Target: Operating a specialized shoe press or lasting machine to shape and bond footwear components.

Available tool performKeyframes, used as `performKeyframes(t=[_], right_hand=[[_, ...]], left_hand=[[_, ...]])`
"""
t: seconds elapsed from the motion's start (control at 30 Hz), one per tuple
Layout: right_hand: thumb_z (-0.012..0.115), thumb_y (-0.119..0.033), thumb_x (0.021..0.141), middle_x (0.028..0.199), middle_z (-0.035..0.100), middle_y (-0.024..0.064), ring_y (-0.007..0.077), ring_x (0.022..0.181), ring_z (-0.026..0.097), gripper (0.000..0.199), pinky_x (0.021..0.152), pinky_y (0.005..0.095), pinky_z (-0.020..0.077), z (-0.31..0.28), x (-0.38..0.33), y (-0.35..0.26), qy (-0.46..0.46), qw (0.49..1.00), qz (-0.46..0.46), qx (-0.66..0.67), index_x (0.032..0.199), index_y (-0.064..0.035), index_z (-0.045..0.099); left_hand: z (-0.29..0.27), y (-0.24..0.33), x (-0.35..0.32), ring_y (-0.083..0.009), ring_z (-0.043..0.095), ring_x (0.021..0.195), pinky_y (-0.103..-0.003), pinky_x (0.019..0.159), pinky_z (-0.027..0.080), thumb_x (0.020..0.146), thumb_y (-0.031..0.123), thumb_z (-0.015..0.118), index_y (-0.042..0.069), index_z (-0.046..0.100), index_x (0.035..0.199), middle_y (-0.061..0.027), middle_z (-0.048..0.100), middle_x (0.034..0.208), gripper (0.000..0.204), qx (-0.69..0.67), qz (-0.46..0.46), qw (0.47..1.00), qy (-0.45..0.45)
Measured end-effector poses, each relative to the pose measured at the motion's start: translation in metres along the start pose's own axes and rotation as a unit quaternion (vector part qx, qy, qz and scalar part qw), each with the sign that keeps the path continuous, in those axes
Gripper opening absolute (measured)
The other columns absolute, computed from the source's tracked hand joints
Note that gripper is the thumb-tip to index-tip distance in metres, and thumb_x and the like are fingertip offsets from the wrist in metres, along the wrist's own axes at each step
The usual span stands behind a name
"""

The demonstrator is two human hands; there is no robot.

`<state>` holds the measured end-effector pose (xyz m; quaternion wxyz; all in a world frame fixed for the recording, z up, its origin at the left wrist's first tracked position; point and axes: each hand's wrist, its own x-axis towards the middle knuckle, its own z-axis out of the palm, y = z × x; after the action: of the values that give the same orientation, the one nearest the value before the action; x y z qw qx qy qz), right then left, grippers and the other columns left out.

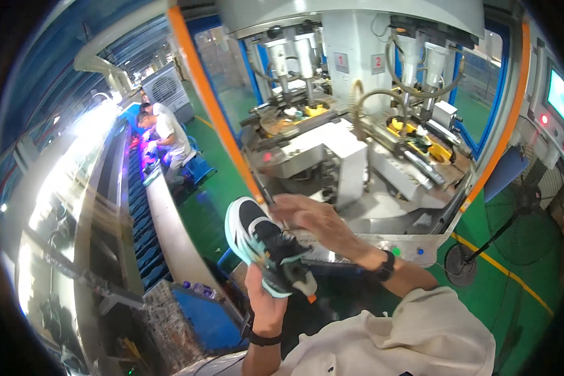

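A black sneaker (266, 235) with a white and pale mint sole is in front of me, toe pointing up and away. My left hand (267, 306) grips it from below near the heel, its palm partly hidden by the shoe. Over the shoe's upper, close to the toe side, reaches my right hand (316, 220). Its fingers are stretched out, slightly blurred, and nothing shows in them; whether they touch the shoe I cannot tell. An orange tab (311, 299) sticks out at the heel end.
Ahead stands a large machine (344, 150) with two stations and an orange frame (216, 100). A conveyor (145, 232) runs along the left, with seated co-workers (172, 138) beside it. At right are a fan (525, 200) and a control screen (561, 100). A bottle (199, 289) lies near the conveyor's end.
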<state>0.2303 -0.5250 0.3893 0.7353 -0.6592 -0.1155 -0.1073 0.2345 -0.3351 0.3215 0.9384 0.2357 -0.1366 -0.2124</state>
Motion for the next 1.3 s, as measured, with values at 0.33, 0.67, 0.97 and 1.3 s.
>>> performKeyframes(t=[0.33,0.67,0.97,1.3], right_hand=[[0.078,-0.008,0.066,0.107,0.064,0.0046,0.0132,0.097,0.059,0.062,0.088,0.0274,0.049,-0.288,-0.115,0.006,0.323,0.943,0.048,-0.069,0.125,-0.0032,0.057],[0.072,-0.006,0.063,0.11,0.06,0.0054,0.0159,0.099,0.06,0.062,0.092,0.0282,0.0479,-0.483,-0.212,-0.02,0.597,0.802,-0.018,-0.012,0.123,-0.0032,0.056],[0.064,-0.004,0.069,0.106,0.06,0.0062,0.0138,0.092,0.058,0.054,0.086,0.0276,0.0483,-0.545,-0.218,-0.05,0.674,0.712,0.031,-0.194,0.122,0.002,0.055],[0.079,-0.029,0.064,0.099,0.067,0.022,0.0265,0.09,0.067,0.059,0.077,0.0384,0.0536,-0.675,0.026,-0.019,0.366,0.752,0.361,-0.412,0.106,0.0072,0.06]], left_hand=[[0.117,-0.267,0.145,-0.0152,0.051,0.112,-0.032,0.1,0.04,0.099,0.034,0.057,-0.002,0.045,0.136,-0.0102,0.058,0.123,0.053,0.369,-0.186,0.907,-0.084],[0.102,-0.549,0.392,-0.0297,0.063,0.108,-0.035,0.092,0.048,0.081,0.045,0.075,-0.012,0.047,0.129,-0.024,0.064,0.113,0.079,0.614,-0.163,0.772,-0.029],[0.076,-0.632,0.473,-0.0444,0.057,0.112,-0.048,0.098,0.045,0.076,0.021,0.071,-0.007,0.035,0.136,-0.0299,0.056,0.122,0.076,0.776,-0.113,0.62,0.001],[0.102,-0.423,0.346,-0.0194,0.067,0.091,-0.03,0.077,0.053,0.083,0.007,0.068,0.002,0.064,0.108,-0.0066,0.068,0.098,0.025,0.201,-0.394,0.893,0.087]])
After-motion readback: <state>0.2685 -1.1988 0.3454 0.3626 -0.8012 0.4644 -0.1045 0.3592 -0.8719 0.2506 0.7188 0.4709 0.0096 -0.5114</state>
